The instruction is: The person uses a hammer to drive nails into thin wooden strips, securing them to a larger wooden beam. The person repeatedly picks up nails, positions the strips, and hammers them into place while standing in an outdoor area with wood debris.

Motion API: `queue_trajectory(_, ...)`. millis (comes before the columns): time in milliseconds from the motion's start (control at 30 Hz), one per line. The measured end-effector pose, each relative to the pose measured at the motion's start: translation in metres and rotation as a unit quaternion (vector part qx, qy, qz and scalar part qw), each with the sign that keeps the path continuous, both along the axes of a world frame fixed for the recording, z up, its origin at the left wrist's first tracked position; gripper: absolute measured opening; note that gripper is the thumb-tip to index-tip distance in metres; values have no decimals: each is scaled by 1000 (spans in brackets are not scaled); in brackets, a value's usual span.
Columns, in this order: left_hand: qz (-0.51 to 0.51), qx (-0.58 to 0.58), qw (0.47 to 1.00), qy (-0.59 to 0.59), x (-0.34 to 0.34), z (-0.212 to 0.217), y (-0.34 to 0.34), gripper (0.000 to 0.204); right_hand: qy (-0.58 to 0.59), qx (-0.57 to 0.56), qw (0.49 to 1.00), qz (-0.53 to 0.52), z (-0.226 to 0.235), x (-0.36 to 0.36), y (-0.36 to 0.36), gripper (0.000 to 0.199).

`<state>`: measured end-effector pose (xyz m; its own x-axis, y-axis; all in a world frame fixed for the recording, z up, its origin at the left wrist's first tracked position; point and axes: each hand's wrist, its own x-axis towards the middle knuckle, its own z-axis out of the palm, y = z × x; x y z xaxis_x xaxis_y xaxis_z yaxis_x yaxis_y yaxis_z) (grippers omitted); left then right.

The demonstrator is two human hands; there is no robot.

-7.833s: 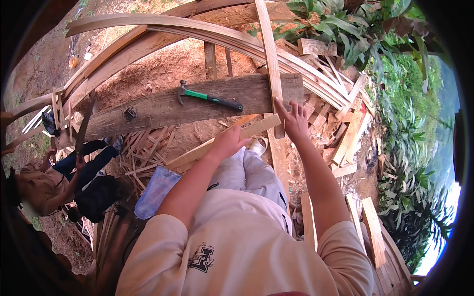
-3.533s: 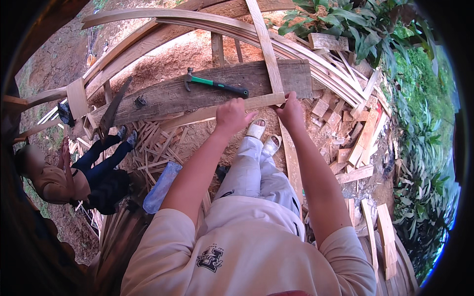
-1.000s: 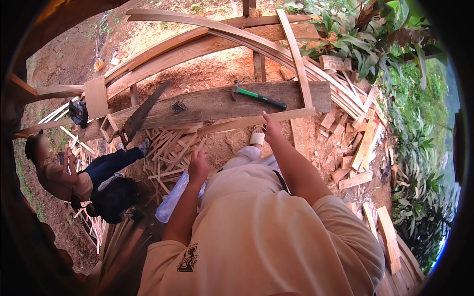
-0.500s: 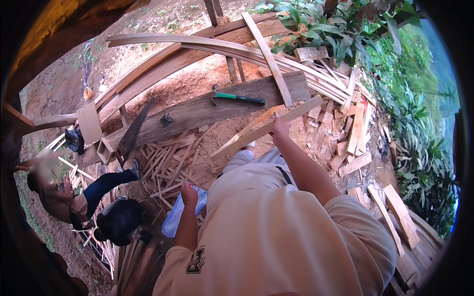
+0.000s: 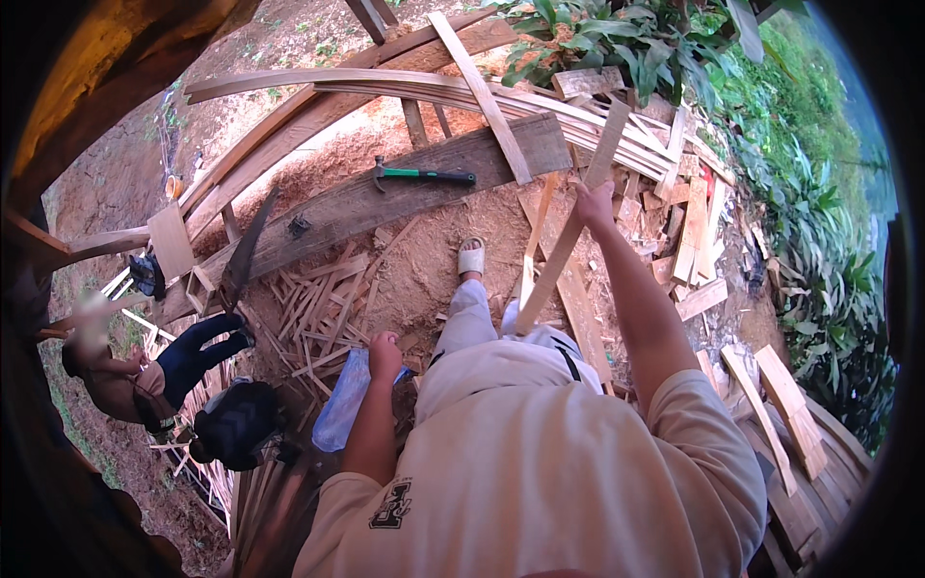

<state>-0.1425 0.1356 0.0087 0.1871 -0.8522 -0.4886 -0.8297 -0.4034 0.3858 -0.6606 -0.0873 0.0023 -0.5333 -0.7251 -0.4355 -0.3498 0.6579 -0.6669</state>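
Observation:
My right hand (image 5: 594, 204) is closed around a long, narrow wooden board (image 5: 568, 236), held at a slant over the ground. The board's far end reaches toward a stack of strips, its near end toward my trouser leg. My left hand (image 5: 385, 356) hangs at my side with curled fingers; whether anything is inside them is hidden. Just past it lies a crumpled bluish clear plastic bag (image 5: 342, 400); I cannot tell whether the hand touches it. A claw hammer (image 5: 424, 174) with a green and black handle rests on the thick weathered plank (image 5: 347, 212) ahead of me.
A handsaw (image 5: 252, 246) leans at the plank's left end. Loose wood strips (image 5: 323, 303) litter the ground near my sandalled foot (image 5: 471, 258). Offcuts (image 5: 696, 236) are heaped at right. Another person (image 5: 125, 376) is at far left, beside a black backpack (image 5: 236, 424). Leafy plants (image 5: 819, 260) line the right.
The board in my right hand has swung from a shallow slant to a steeper one, moving right. One foot has come into view in front. The person at left has shifted their legs.

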Motion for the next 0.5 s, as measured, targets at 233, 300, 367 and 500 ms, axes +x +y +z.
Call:
queue_trajectory(233,-37,38,998,-24,-33,10,8,14,-9,3,982,190,12,-56,4,55)
queue_trajectory(300,-40,70,996,-33,-40,16,7,14,29,10,971,237,1,-59,15,57)
queue_trajectory(367,-36,50,997,-36,-34,15,11,14,32,27,960,277,1,-53,13,61)
queue_trajectory(500,-41,23,999,-9,-32,20,4,13,51,41,959,276,-7,-37,19,58)
